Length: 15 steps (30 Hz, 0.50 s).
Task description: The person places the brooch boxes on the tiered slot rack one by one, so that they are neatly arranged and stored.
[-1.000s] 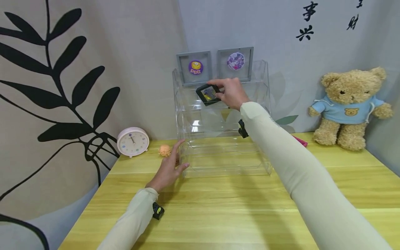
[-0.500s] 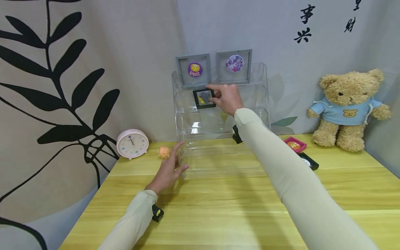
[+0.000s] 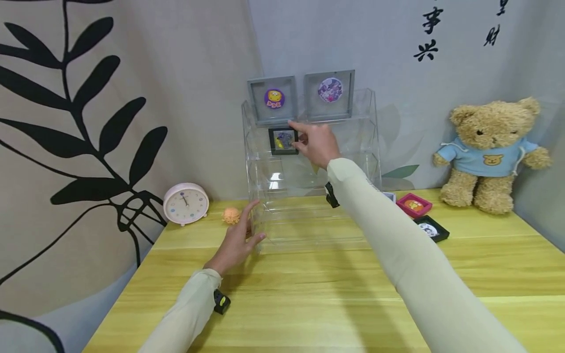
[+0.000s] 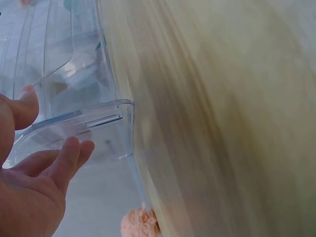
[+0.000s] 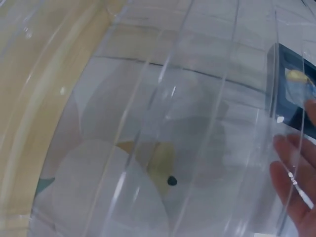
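Blk display frame [image 3: 283, 141] now lvl, prob. abt seated, R hand [image 3: 319, 143] pinching its edge; L hand [image 3: 233, 245] spread by clear tiered rack [image 3: 318, 240].

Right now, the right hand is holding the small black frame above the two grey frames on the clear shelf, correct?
Not above: the right hand is holding the small black frame below the two grey frames on the clear shelf, as the head view shows.

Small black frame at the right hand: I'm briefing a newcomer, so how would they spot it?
Find the clear tiered rack on the wooden table. Below its left gray frame, at the right hand, is the black frame. Unlike both gray frames above, it's smaller and black-rimmed.
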Each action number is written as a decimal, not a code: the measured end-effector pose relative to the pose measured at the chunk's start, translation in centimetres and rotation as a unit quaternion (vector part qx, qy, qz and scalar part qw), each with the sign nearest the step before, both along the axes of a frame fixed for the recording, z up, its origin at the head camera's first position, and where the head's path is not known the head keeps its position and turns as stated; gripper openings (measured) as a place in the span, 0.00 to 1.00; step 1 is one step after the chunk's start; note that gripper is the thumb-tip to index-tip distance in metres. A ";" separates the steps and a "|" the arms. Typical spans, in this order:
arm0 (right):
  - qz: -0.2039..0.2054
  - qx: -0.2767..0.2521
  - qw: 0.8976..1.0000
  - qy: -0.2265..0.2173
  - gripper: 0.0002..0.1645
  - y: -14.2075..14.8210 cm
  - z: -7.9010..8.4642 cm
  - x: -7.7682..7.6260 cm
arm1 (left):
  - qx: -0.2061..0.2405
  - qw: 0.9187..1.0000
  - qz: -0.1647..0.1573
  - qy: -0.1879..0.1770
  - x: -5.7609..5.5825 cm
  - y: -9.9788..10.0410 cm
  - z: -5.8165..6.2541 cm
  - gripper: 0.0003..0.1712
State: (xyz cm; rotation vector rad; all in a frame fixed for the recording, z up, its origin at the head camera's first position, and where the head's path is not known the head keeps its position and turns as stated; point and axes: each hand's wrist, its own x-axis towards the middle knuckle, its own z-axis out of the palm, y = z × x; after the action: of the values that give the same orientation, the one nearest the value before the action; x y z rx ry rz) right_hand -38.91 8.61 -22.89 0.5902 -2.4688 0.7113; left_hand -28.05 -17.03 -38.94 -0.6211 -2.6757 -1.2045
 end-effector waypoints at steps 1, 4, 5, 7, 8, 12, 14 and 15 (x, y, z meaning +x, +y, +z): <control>0.001 0.005 1.000 -0.001 0.36 0.2 0.0 0.1 | 0.000 1.000 0.001 -0.001 0.0 0.0 0.0 0.51; 0.000 0.015 1.000 -0.008 0.39 1.0 0.3 0.7 | 0.003 1.000 -0.002 0.001 0.1 0.0 -0.1 0.51; 0.000 0.019 1.000 -0.008 0.39 1.3 0.4 0.9 | 0.003 1.000 -0.002 0.002 0.1 0.0 -0.1 0.51; -0.001 0.030 1.000 0.002 0.38 2.2 0.5 1.6 | 0.004 1.000 -0.004 0.002 0.2 0.0 -0.1 0.51; 0.001 0.035 0.999 0.011 0.38 2.7 0.6 1.9 | 0.005 1.000 -0.004 0.002 0.2 0.0 -0.1 0.51; 0.014 0.040 0.998 0.053 0.33 5.1 0.5 3.4 | 0.005 1.000 0.001 0.004 0.3 -0.1 0.0 0.51; 0.019 0.032 0.997 0.066 0.30 6.4 0.4 4.2 | 0.002 1.000 0.001 0.006 0.3 -0.1 0.0 0.51; 0.021 0.027 0.997 0.068 0.28 7.1 0.3 4.7 | 0.002 1.000 0.000 0.007 0.3 -0.1 0.1 0.51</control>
State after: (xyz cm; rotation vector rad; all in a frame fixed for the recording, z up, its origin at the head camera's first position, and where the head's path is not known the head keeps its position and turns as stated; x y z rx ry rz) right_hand -34.26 15.68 -22.60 0.6905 -2.3624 0.6022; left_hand -27.73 -17.13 -38.87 -0.6260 -2.6606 -1.2001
